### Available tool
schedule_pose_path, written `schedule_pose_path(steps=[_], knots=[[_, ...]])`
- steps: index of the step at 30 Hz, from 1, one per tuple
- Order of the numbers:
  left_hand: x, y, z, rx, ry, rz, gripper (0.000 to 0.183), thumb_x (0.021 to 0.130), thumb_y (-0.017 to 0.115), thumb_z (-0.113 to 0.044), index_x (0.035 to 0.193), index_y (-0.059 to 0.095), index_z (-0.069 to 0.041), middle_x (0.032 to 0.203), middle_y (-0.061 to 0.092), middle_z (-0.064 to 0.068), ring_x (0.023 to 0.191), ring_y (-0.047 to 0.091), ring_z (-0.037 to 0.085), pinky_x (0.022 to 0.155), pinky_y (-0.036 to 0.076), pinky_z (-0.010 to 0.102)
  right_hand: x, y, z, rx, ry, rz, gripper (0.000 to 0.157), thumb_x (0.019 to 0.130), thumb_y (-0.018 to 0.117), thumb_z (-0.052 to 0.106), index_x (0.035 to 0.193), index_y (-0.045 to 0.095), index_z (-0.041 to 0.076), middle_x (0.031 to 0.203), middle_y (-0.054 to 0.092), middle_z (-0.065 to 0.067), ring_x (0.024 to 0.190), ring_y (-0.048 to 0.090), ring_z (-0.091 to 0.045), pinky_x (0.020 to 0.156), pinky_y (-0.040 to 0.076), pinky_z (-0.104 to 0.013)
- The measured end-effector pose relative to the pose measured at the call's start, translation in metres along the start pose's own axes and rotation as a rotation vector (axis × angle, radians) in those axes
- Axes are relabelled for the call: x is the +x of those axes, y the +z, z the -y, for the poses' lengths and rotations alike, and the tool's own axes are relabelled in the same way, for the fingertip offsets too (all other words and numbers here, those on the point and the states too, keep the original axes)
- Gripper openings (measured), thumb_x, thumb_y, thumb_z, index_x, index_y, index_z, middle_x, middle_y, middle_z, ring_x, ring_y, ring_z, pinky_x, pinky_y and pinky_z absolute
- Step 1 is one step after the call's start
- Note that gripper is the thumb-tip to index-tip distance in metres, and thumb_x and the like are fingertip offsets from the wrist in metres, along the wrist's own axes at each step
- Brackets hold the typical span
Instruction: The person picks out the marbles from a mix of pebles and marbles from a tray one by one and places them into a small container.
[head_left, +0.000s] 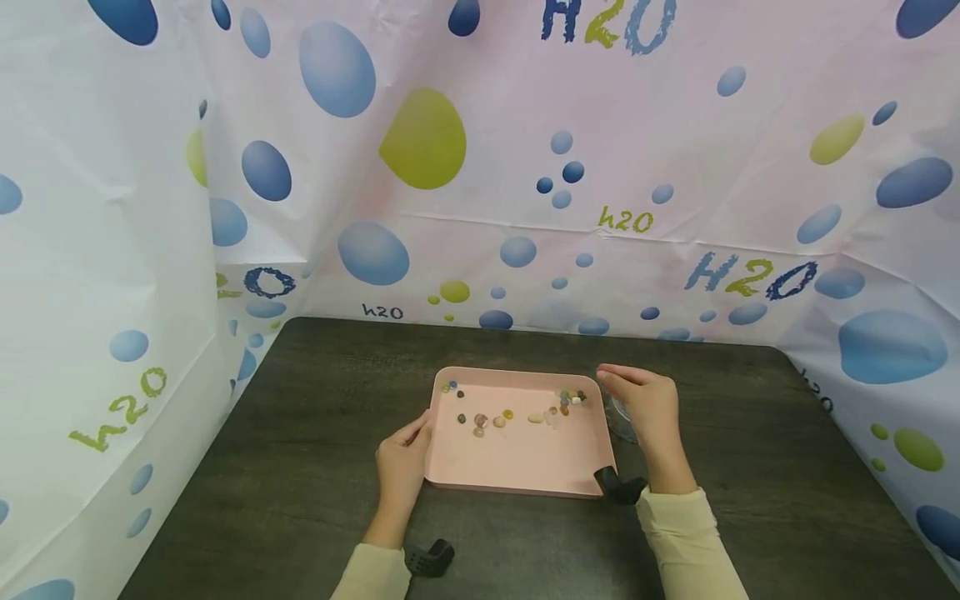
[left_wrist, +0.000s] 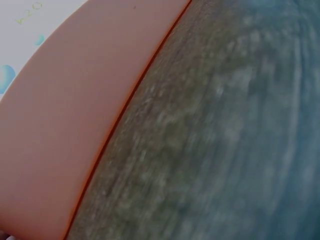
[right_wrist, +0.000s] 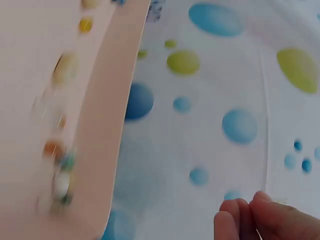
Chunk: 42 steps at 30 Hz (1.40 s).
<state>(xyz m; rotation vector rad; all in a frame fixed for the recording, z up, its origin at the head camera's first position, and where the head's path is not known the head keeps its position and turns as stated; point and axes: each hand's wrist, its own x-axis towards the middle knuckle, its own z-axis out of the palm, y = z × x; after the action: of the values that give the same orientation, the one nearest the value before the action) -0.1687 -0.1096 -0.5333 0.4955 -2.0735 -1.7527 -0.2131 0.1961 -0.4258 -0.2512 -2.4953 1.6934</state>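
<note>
A shallow pink tray lies on the dark table, with several small polished stones scattered in it. Its left rim is pinched by my left hand; the left wrist view shows the tray's outer wall at close range. My right hand is raised at the tray's upper right corner, above a clear glass container that it partly hides. In the right wrist view, the thumb and fingertips come together. Whether something small is between them cannot be made out.
One cluster of stones lies near the tray's right end, and a few small ones sit in its far left corner. The dark wooden table extends around the tray. A white patterned sheet hangs behind and beside it.
</note>
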Motion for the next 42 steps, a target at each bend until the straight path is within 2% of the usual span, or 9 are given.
schedule_pose_path(steps=[2,7,9,14,19,24,33,38,42], knots=[[0.0,0.0,0.0,0.005,0.001,-0.004,0.022,0.092,0.07,-0.01,0.111,0.075,-0.002,0.112,0.073,0.017,0.104,0.072,0.029,0.077,0.06,0.029,0.001,0.011,0.006,0.051,-0.015,0.031,0.039,0.093,0.072,0.03,0.122,0.071,0.005,0.124,0.07,-0.014,0.094,0.071,-0.001,0.101,0.052,-0.041],[0.0,0.0,-0.002,0.011,0.005,-0.008,0.022,0.091,0.071,-0.011,0.111,0.075,-0.003,0.111,0.074,0.016,0.104,0.072,0.029,0.077,0.06,0.03,0.01,0.043,0.019,0.138,-0.042,0.097,0.032,0.092,0.073,0.021,0.119,0.073,0.003,0.123,0.071,-0.015,0.101,0.073,-0.011,0.093,0.056,-0.033],[0.0,0.0,-0.002,0.017,0.006,-0.013,0.022,0.091,0.071,-0.011,0.111,0.075,-0.003,0.111,0.074,0.016,0.103,0.072,0.028,0.077,0.06,0.031,0.013,0.056,0.023,0.125,-0.05,0.119,0.029,0.092,0.073,0.02,0.117,0.074,0.004,0.122,0.071,-0.015,0.104,0.073,-0.017,0.093,0.057,-0.034],[0.0,0.0,-0.001,0.029,0.001,-0.009,0.022,0.091,0.071,-0.011,0.111,0.076,-0.004,0.111,0.074,0.016,0.103,0.072,0.028,0.077,0.06,0.031,0.015,0.086,0.028,0.03,-0.036,0.196,0.024,0.092,0.072,0.022,0.113,0.077,0.011,0.118,0.074,-0.01,0.113,0.067,-0.028,0.099,0.053,-0.048],[-0.001,0.0,-0.002,0.018,0.002,-0.004,0.022,0.091,0.07,-0.011,0.111,0.076,-0.003,0.111,0.074,0.017,0.103,0.072,0.029,0.077,0.06,0.031,0.016,0.113,0.031,0.026,-0.065,0.264,0.023,0.091,0.072,0.017,0.111,0.077,0.007,0.116,0.074,-0.011,0.114,0.067,-0.029,0.098,0.054,-0.045],[-0.001,-0.001,-0.003,0.035,0.017,-0.015,0.021,0.091,0.07,-0.01,0.11,0.076,-0.002,0.11,0.074,0.016,0.103,0.072,0.028,0.078,0.06,0.032,0.019,0.135,0.031,0.033,-0.074,0.273,0.02,0.09,0.073,0.015,0.108,0.078,0.007,0.111,0.076,-0.01,0.109,0.069,-0.027,0.095,0.056,-0.042],[-0.001,-0.002,0.0,0.038,0.017,-0.011,0.019,0.092,0.071,-0.011,0.108,0.077,-0.004,0.108,0.075,0.016,0.101,0.073,0.029,0.075,0.061,0.03,0.02,0.172,0.023,-0.068,-0.087,0.272,0.011,0.089,0.074,0.011,0.097,0.081,0.009,0.103,0.078,-0.011,0.108,0.07,-0.03,0.094,0.056,-0.041],[-0.001,-0.002,0.002,0.034,0.023,-0.003,0.019,0.092,0.07,-0.012,0.108,0.077,-0.005,0.108,0.075,0.016,0.101,0.073,0.029,0.077,0.061,0.031,0.02,0.183,0.018,-0.095,-0.056,0.329,0.013,0.088,0.074,0.013,0.099,0.081,0.012,0.107,0.077,-0.011,0.099,0.072,-0.026,0.079,0.059,-0.033],[-0.002,-0.003,0.001,0.035,0.026,-0.003,0.019,0.092,0.07,-0.012,0.109,0.077,-0.005,0.108,0.075,0.015,0.102,0.073,0.029,0.078,0.06,0.032,0.02,0.193,0.016,-0.112,-0.088,0.35,0.013,0.087,0.075,0.01,0.099,0.08,0.009,0.106,0.077,-0.012,0.093,0.072,-0.024,0.072,0.06,-0.029]])
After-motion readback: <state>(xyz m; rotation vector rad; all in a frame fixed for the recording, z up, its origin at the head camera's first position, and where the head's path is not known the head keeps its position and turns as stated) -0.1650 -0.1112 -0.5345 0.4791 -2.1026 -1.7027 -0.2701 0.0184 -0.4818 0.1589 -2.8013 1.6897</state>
